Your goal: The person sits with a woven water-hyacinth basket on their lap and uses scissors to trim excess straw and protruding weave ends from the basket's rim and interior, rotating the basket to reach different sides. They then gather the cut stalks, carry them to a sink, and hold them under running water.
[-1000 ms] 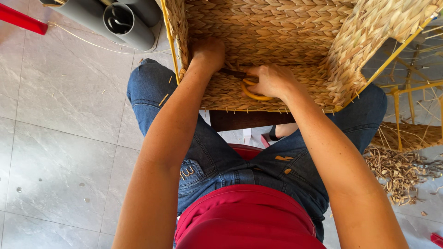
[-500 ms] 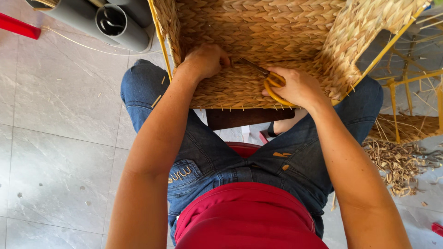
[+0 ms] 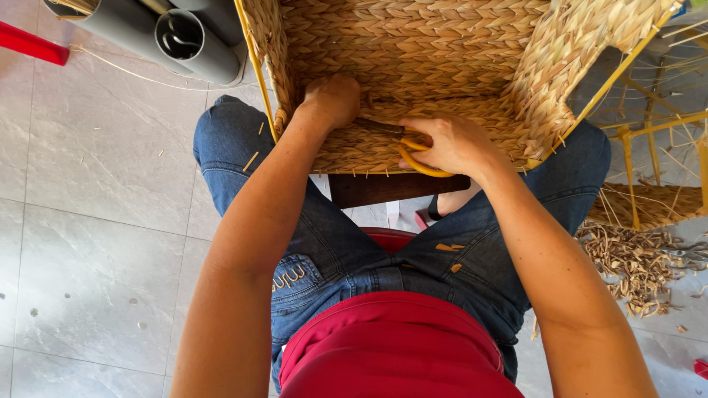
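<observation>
Two grey plastic pipes [image 3: 195, 37] are lying upper left while the left hand [image 3: 332, 99] is pressing, curled, on one woven straw basket [image 3: 413, 44] and the right hand [image 3: 453, 144] is gripping yellow-handled scissors [image 3: 413, 156].

Rough woven straw basket [image 3: 442, 51], glossy tile floor [image 3: 103, 221], denim jeans [image 3: 354, 250].

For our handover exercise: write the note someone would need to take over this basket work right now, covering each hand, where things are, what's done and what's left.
Left hand: pressed on the woven basket, steadying its lower wall.
Right hand: grip closed on yellow-handled scissors, blades at the weave beside the left hand.
Basket rests across the lap, on its yellow wire frame.
Done: walls look fully woven; fibre clippings lie on the floor.
Left: short stray ends still stick out along the lower edge.
</observation>
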